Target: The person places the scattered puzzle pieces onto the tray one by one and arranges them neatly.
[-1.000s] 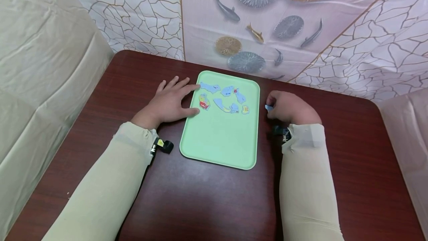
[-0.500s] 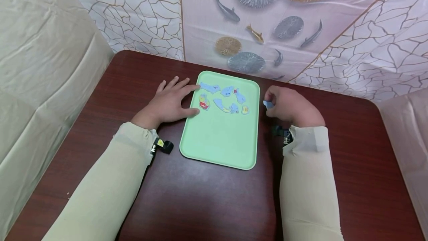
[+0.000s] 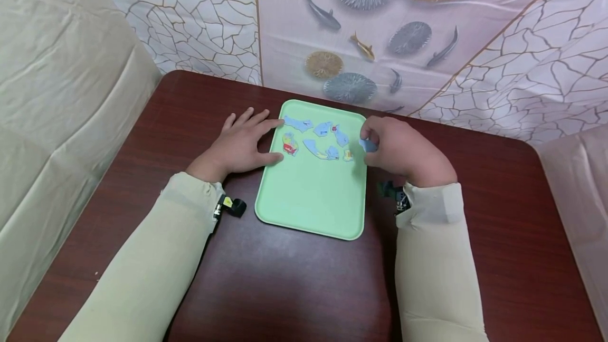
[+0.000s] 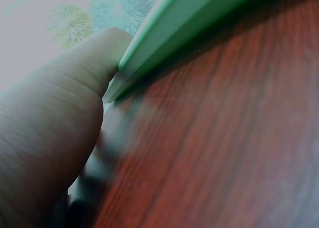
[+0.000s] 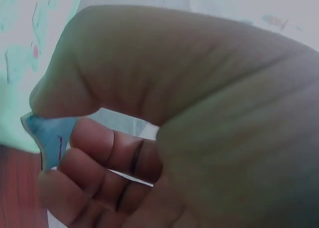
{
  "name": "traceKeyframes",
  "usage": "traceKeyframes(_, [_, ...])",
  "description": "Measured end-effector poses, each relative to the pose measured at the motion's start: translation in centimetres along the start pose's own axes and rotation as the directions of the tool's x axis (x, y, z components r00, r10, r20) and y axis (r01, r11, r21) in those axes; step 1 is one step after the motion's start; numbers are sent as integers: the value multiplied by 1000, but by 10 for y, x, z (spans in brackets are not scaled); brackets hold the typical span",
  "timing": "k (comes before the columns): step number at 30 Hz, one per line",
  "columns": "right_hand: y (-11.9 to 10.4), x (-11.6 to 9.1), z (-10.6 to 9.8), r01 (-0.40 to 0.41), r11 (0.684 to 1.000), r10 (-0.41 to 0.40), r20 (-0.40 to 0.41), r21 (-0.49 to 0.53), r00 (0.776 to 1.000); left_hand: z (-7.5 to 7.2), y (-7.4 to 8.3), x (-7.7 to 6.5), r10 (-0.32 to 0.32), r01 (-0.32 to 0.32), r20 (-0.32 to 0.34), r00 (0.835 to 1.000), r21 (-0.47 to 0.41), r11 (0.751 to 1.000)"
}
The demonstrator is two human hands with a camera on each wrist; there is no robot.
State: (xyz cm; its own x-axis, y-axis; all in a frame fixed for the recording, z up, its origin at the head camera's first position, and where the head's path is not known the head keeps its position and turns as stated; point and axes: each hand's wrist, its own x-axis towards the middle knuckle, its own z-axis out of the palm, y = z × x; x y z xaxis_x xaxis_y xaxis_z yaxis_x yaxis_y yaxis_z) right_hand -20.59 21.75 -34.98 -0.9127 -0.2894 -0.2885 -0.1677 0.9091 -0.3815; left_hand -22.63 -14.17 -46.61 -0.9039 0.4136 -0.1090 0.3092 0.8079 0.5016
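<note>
My right hand (image 3: 404, 148) pinches a blue puzzle-like piece (image 3: 368, 145) between thumb and fingertips, over the right rim of the green tray (image 3: 313, 199). In the right wrist view that piece (image 5: 52, 136) shows a curved edge and a small dark red mark. My left hand (image 3: 242, 144) lies spread at the tray's left side, thumb and index finger touching its rim. The left wrist view shows the thumb (image 4: 75, 83) against the tray's edge (image 4: 149, 44). Several irregular flat pieces lie in the tray's far half: a long blue one (image 3: 298, 124), a red and yellow one (image 3: 289, 144), a small yellow one (image 3: 348, 155).
The tray rests on a dark red-brown wooden table (image 3: 285, 289). A patterned cloth (image 3: 285, 30) hangs behind the table's far edge, and pale cloth (image 3: 57, 94) hangs at the left. Each wrist wears a small black camera, such as the left one (image 3: 234, 207).
My right hand has moved left with the blue piece, from the table beside the tray to over its right rim. The left hand and the pieces in the tray have stayed put.
</note>
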Motion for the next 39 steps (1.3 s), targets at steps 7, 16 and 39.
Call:
traceKeyframes(7, [-20, 1, 9, 60, 998, -60, 17, -18, 998, 0, 0, 0, -2, 2, 3, 1000, 4, 1000])
traceKeyframes(16, [-38, 6, 24, 157, 985, -158, -15, -64, 987, -1, 1, 0, -5, 5, 6, 1000, 5, 1000])
traceKeyframes(39, [-77, 26, 70, 297, 954, -298, -35, -39, 954, 0, 0, 0, -2, 2, -3, 1000, 20, 1000])
